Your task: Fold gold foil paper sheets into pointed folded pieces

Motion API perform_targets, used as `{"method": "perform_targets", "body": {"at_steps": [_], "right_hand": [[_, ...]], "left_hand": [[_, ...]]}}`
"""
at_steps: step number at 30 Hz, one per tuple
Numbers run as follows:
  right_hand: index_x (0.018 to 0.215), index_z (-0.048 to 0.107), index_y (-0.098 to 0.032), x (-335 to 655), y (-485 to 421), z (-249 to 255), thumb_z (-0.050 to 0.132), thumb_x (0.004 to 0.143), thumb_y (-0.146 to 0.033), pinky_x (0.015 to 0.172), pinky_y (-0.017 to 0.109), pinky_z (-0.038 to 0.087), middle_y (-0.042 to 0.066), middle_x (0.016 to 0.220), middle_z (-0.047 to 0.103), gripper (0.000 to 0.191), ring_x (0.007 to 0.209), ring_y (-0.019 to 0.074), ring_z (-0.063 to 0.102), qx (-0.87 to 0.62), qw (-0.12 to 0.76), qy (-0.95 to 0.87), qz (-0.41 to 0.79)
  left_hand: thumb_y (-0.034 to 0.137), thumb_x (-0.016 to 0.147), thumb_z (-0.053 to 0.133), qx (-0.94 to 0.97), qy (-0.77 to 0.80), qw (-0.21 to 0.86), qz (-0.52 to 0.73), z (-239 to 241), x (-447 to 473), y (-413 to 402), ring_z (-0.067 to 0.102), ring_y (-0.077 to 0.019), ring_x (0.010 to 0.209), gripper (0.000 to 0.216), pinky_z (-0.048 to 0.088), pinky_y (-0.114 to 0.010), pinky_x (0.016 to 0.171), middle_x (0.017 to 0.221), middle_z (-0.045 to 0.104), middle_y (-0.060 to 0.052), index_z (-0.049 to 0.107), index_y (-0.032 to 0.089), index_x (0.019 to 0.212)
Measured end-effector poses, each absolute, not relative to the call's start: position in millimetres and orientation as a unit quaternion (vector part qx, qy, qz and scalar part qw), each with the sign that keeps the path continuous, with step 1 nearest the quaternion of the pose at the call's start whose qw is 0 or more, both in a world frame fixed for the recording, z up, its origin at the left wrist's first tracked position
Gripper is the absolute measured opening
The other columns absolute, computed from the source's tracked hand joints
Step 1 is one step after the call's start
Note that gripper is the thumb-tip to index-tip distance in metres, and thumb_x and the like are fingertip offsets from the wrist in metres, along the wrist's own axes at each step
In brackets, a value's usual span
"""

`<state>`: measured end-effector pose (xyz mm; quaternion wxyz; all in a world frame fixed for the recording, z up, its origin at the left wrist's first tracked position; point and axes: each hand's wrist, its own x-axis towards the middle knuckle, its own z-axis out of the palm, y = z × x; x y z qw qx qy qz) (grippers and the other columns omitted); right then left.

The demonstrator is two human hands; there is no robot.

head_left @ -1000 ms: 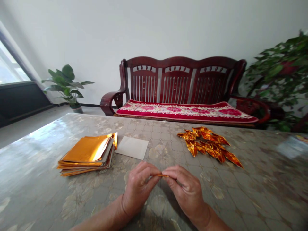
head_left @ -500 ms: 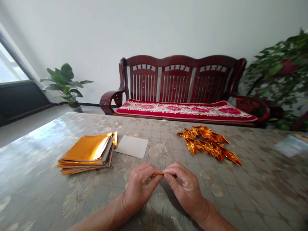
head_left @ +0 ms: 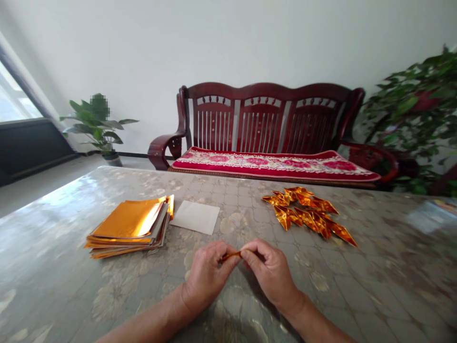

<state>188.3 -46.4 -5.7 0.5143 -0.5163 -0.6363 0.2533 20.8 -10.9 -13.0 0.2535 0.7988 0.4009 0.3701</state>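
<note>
Between my two hands is a narrow folded piece of gold foil paper [head_left: 230, 256], mostly hidden by the fingers. My left hand [head_left: 209, 269] is closed on its left part, thumb below and fingers above. My right hand [head_left: 269, 269] pinches its right end between thumb and forefinger. To the left lies a stack of gold foil sheets [head_left: 126, 221], with grey undersides showing at the edges. Beside the stack a single pale sheet [head_left: 196, 217] lies flat. Several folded gold foil pieces [head_left: 310, 212] with pointed ends rest in a loose group at the right.
The table [head_left: 143, 300] has a patterned, shiny cover. A clear plastic packet [head_left: 432, 216] lies at its right edge. Past the far edge stands a dark red wooden bench [head_left: 260, 119] with a red floral seat cover [head_left: 257, 161]. Potted plants stand left [head_left: 94, 124] and right [head_left: 417, 105].
My right hand has shifted slightly left and up along the folded foil paper. A bit more of the gold strip shows by my left fingers. Everything else lies as before.
</note>
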Motion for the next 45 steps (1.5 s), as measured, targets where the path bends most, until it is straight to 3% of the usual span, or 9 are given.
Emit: {"method": "perform_targets", "body": {"at_steps": [5,16,21,24,29,35,38,42,45], "right_hand": [[0.072,0.064,-0.019,187,-44,-11,0.060,0.088,-0.034,0.053,0.022,0.043,-0.003,0.056,0.058,0.022,0.053,0.0128,0.053,-0.540,0.526,-0.574,0.319],[0.073,0.068,-0.016,182,-41,-14,0.066,0.075,-0.026,0.050,0.021,0.042,-0.002,0.054,0.061,0.011,0.050,0.0110,0.052,-0.534,0.527,-0.499,0.434],[0.078,0.069,-0.014,192,-32,-14,0.073,0.069,-0.036,0.047,0.019,0.042,-0.002,0.056,0.062,0.024,0.048,0.0096,0.051,-0.533,0.576,-0.409,0.466],[0.080,0.069,-0.014,196,-30,-16,0.074,0.069,-0.039,0.047,0.020,0.043,-0.001,0.058,0.063,0.027,0.049,0.0106,0.053,-0.544,0.591,-0.392,0.448],[0.084,0.071,-0.017,197,-34,-16,0.068,0.077,-0.034,0.057,0.024,0.050,0.002,0.068,0.069,0.018,0.059,0.0146,0.061,-0.586,0.589,-0.477,0.286],[0.099,0.068,-0.021,200,-37,-19,0.063,0.084,-0.026,0.061,0.023,0.052,-0.001,0.074,0.071,0.017,0.060,0.0127,0.063,-0.585,0.558,-0.584,0.076],[0.109,0.063,-0.022,202,-39,-21,0.062,0.086,-0.020,0.063,0.023,0.052,-0.002,0.077,0.071,0.023,0.061,0.0122,0.064,-0.561,0.528,-0.637,-0.007],[0.113,0.061,-0.022,196,-45,-18,0.059,0.088,-0.013,0.069,0.026,0.050,0.000,0.081,0.071,0.026,0.071,0.0144,0.067,-0.504,0.472,-0.717,-0.096],[0.113,0.061,-0.020,188,-47,-13,0.058,0.091,-0.012,0.068,0.028,0.047,0.001,0.079,0.070,0.024,0.071,0.0159,0.065,-0.467,0.443,-0.751,-0.148]], "left_hand": [[0.023,0.083,0.062,0.772,0.425,0.317,0.351,-14,22,-10,0.061,-0.0137,0.063,0.013,0.042,-0.022,0.059,0.068,0.067,0.001,0.071,0.019,0.074],[0.025,0.077,0.064,0.692,0.441,0.452,0.348,-20,24,-3,0.056,-0.0128,0.059,0.009,0.041,-0.022,0.057,0.062,0.063,0.003,0.068,0.017,0.073],[0.029,0.085,0.059,0.673,0.405,0.467,0.405,-17,23,-1,0.066,-0.0180,0.088,0.030,0.051,-0.028,0.078,0.101,0.072,-0.005,0.065,0.019,0.112],[0.032,0.089,0.053,0.654,0.447,0.421,0.442,-19,22,0,0.065,-0.0185,0.092,0.037,0.051,-0.030,0.079,0.107,0.068,-0.007,0.057,0.019,0.124],[0.028,0.087,0.056,0.664,0.482,0.342,0.459,-25,21,-6,0.056,-0.0149,0.069,0.022,0.049,-0.028,0.069,0.082,0.059,0.001,0.057,0.019,0.107],[0.018,0.078,0.063,0.683,0.476,0.261,0.488,-24,18,-10,0.056,-0.0197,0.091,0.027,0.047,-0.034,0.083,0.101,0.061,-0.003,0.058,0.021,0.104],[0.018,0.078,0.065,0.676,0.462,0.336,0.466,-24,20,-11,0.058,-0.0182,0.084,0.025,0.048,-0.033,0.080,0.095,0.062,-0.002,0.059,0.021,0.102],[0.016,0.076,0.069,0.641,0.379,0.497,0.445,-27,28,-14,0.063,-0.0215,0.103,0.039,0.051,-0.034,0.088,0.110,0.067,-0.007,0.057,0.020,0.113],[0.022,0.077,0.072,0.586,0.344,0.569,0.462,-28,33,-16,0.066,-0.0218,0.102,0.040,0.052,-0.035,0.090,0.108,0.069,-0.008,0.054,0.019,0.113]]}}
